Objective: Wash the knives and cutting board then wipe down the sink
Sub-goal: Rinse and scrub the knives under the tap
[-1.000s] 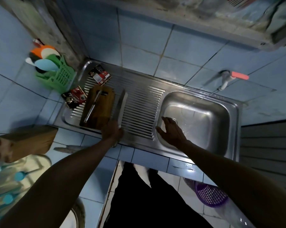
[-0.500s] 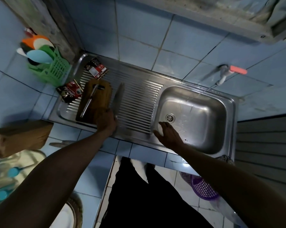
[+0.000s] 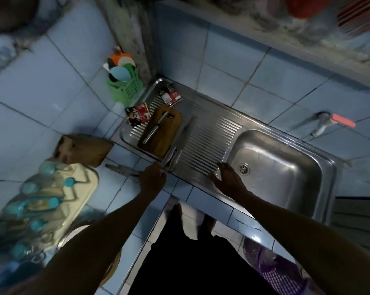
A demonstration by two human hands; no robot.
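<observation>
On the ribbed drainboard [image 3: 209, 141] to the left of the basin is where we are looking, because that is where the big knife [image 3: 180, 143] is lying, its handle pointing back toward us at the front rim and its blade running away and a little right toward the wall. We are seeing the left hand [image 3: 152, 179] sitting just short of that handle, at the worktop [image 3: 124, 155] edge, fingers loosely curled and holding nothing as far as we can tell; whether a fingertip is brushing the handle end we cannot say. Over on the other side, the right hand [image 3: 227, 177] is resting flat with fingers spread on the sink [image 3: 326, 182] rim, near the drain and well apart from the knife. So the left grip is clearly the nearer one, and we are judging that a straight reach forward along the knife's long axis is what the pickup calls for. Just left of the blade, the wooden cutting board [image 3: 161, 134] is lying on the drainboard with a slimmer knife [image 3: 156, 129] across it, roughly parallel to the big one. Nothing is looking washed yet, and we are seeing no water from the tap [image 3: 326, 124].
</observation>
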